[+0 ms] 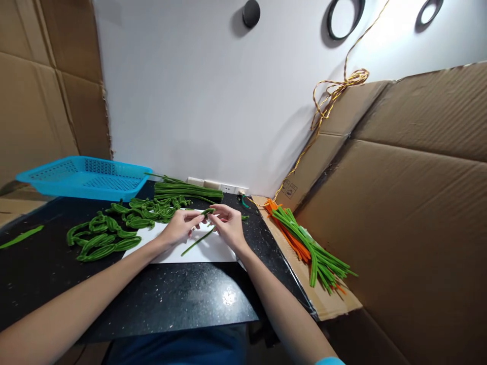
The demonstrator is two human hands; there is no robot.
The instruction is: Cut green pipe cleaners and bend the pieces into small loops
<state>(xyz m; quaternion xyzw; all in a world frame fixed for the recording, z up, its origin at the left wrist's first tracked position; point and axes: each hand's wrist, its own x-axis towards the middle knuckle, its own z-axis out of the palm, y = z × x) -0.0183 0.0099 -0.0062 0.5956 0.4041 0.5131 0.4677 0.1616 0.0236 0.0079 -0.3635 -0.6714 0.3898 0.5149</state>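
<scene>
My left hand (181, 226) and my right hand (228, 223) meet above a white sheet (213, 249) on the black table (182, 294). Both pinch one green pipe cleaner (198, 241); its upper end is bent between my fingertips and its free end slants down to the left over the sheet. Several folded green pipe cleaner loops (104, 238) lie left of my left hand. A bundle of straight green pipe cleaners (188, 190) lies behind my hands near the wall.
A blue plastic basket (85, 177) stands at the table's back left. Green and orange pipe cleaners (310, 246) lie on a cardboard flap to the right. Cardboard walls stand left and right. A yellow twisted cord (329, 99) hangs down the white wall.
</scene>
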